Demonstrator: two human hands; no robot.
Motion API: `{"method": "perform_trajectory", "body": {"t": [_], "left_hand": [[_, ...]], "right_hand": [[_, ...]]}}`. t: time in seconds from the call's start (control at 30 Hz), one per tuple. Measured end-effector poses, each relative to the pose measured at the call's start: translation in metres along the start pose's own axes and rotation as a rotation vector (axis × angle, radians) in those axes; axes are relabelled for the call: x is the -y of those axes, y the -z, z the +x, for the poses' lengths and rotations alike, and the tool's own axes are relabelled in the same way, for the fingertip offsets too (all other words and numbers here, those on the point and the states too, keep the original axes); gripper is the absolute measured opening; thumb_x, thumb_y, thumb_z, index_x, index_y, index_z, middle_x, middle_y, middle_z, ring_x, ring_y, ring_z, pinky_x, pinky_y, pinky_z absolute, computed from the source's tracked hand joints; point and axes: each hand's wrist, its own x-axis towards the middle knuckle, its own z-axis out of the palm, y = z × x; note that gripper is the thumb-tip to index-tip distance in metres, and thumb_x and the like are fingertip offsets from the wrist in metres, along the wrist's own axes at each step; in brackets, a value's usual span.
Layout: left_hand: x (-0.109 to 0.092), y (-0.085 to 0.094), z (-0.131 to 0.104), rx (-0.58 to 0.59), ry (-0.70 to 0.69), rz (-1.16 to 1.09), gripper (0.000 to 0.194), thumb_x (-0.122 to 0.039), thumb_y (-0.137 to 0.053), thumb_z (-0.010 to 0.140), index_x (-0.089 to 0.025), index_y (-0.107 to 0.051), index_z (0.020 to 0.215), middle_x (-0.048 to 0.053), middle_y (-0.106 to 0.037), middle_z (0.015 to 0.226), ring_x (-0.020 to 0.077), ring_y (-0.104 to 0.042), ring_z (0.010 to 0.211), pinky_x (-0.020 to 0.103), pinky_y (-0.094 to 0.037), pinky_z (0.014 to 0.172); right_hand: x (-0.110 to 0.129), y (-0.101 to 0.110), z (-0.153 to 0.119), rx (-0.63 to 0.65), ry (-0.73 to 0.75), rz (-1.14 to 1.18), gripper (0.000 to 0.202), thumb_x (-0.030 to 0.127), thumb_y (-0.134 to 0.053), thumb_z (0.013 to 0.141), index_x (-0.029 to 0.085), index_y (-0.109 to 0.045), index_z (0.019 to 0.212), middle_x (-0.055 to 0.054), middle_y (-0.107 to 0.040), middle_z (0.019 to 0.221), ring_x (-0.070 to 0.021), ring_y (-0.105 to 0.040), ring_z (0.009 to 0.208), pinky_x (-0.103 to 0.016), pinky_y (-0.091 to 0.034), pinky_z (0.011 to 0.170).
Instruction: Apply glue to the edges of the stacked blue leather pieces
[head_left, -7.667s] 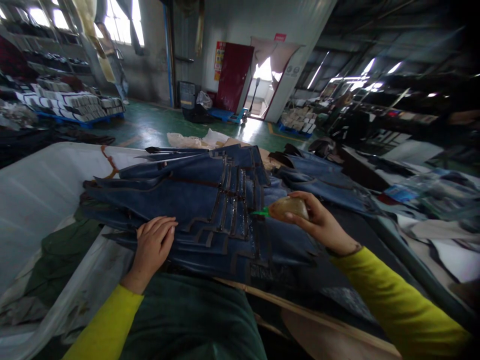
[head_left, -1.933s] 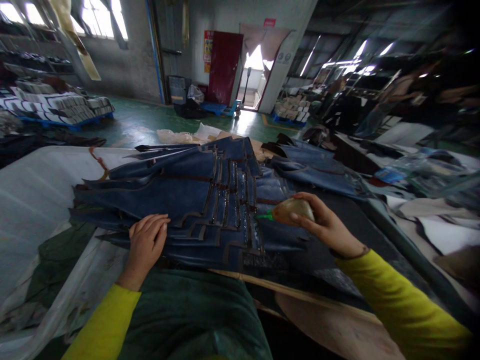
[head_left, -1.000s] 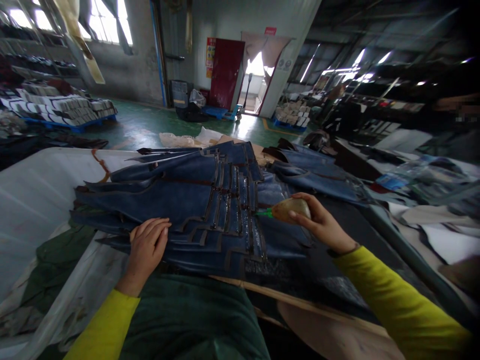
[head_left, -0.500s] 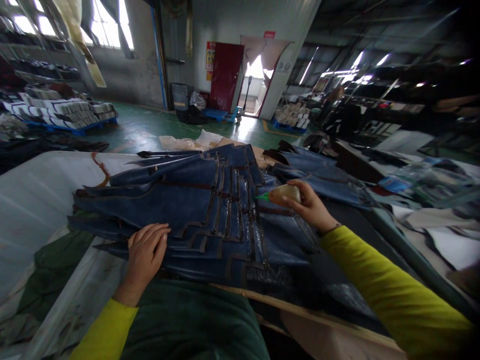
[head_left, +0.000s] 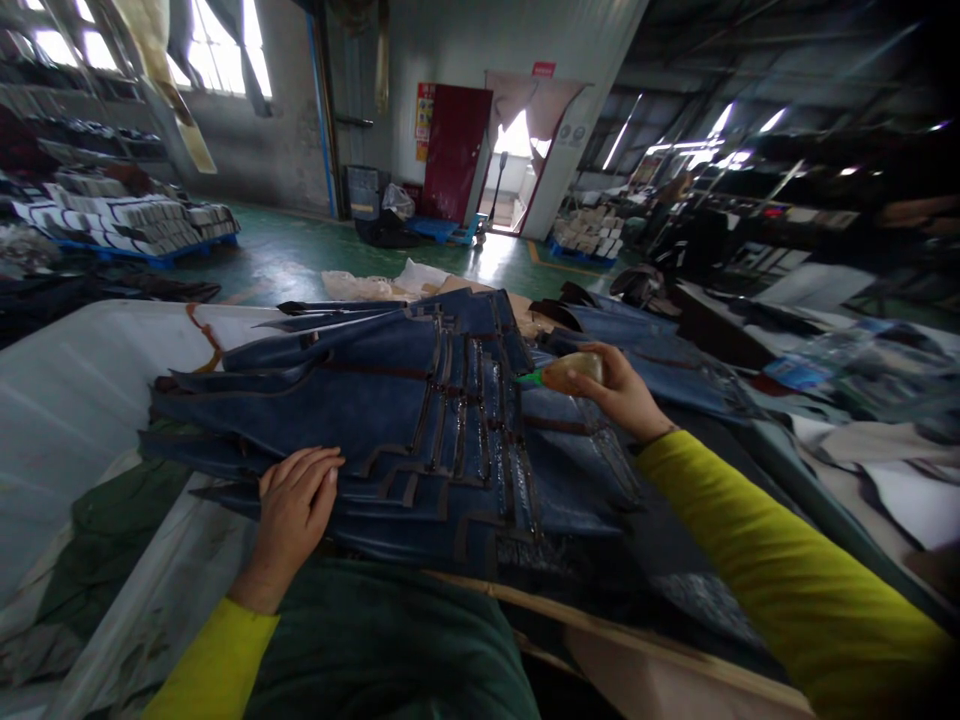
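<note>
A stack of blue leather-like pieces (head_left: 360,415) lies fanned out before me, their dark edges stepped like stairs. Shiny wet-looking streaks run along several of these edges. My right hand (head_left: 626,395) is wrapped round a squeeze bottle (head_left: 571,373) of yellowish stuff, tilted on its side. Its green nozzle points left, close over the streaked edges; whether it touches them I cannot tell. My left hand (head_left: 298,495) rests flat on the near left part of the stack, fingers stretched out and holding nothing.
A white bin (head_left: 67,400) stands at the left. More blue pieces (head_left: 660,350) lie beyond my right hand. A wooden strip (head_left: 615,635) edges the table on my side. Further off are loaded pallets (head_left: 142,225), a red door (head_left: 456,150) and a pallet jack (head_left: 480,228).
My right hand has moved the bottle slightly up and away along the streaked edges. My left hand stays in the same place on the stack.
</note>
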Motion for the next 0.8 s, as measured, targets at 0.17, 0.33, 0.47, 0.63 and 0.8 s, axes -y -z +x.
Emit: {"method": "perform_trajectory", "body": {"t": [0.17, 0.33, 0.47, 0.63, 0.8], "left_hand": [[0.001, -0.001, 0.0, -0.007, -0.009, 0.0, 0.023, -0.026, -0.041, 0.089, -0.023, -0.062, 0.098, 0.003, -0.066, 0.108, 0.0221, -0.052, 0.107, 0.038, -0.033, 0.09], [0.0, -0.001, -0.001, -0.017, -0.007, -0.001, 0.023, -0.026, -0.041, 0.089, -0.024, -0.062, 0.098, 0.002, -0.066, 0.108, 0.022, -0.053, 0.107, 0.038, -0.033, 0.09], [-0.001, 0.0, -0.001, -0.01, -0.002, 0.005, 0.023, -0.026, -0.041, 0.089, -0.024, -0.061, 0.099, 0.002, -0.066, 0.108, 0.0216, -0.053, 0.107, 0.038, -0.033, 0.09], [-0.001, 0.0, -0.001, -0.011, -0.003, 0.007, 0.024, -0.027, -0.04, 0.089, -0.023, -0.062, 0.099, 0.003, -0.066, 0.108, 0.0215, -0.053, 0.107, 0.037, -0.033, 0.09], [0.002, -0.001, -0.002, -0.024, -0.023, 0.012, 0.024, -0.029, -0.04, 0.088, -0.024, -0.061, 0.099, 0.004, -0.066, 0.106, 0.0227, -0.054, 0.106, 0.039, -0.033, 0.091]], "right_hand": [[0.015, 0.015, -0.021, 0.148, -0.161, -0.01, 0.046, 0.052, -0.062, 0.074, 0.025, -0.054, 0.111, -0.003, -0.061, 0.1, -0.0244, -0.057, 0.095, -0.038, -0.048, 0.084], [0.028, 0.026, -0.052, 0.305, -0.348, 0.116, 0.043, 0.053, -0.058, 0.077, 0.028, -0.055, 0.112, -0.002, -0.063, 0.105, -0.0252, -0.058, 0.098, -0.036, -0.049, 0.084], [0.035, 0.033, -0.073, 0.335, -0.366, 0.111, 0.044, 0.052, -0.058, 0.077, 0.027, -0.056, 0.113, -0.002, -0.063, 0.108, -0.0265, -0.057, 0.103, -0.038, -0.046, 0.09], [0.052, 0.039, -0.094, 0.385, -0.354, 0.126, 0.046, 0.052, -0.058, 0.077, 0.026, -0.055, 0.115, -0.002, -0.064, 0.107, -0.0273, -0.058, 0.102, -0.038, -0.047, 0.089], [0.074, 0.042, -0.131, 0.428, -0.405, 0.169, 0.049, 0.05, -0.061, 0.076, 0.024, -0.054, 0.117, -0.004, -0.063, 0.111, -0.0276, -0.056, 0.106, -0.04, -0.045, 0.093]]}}
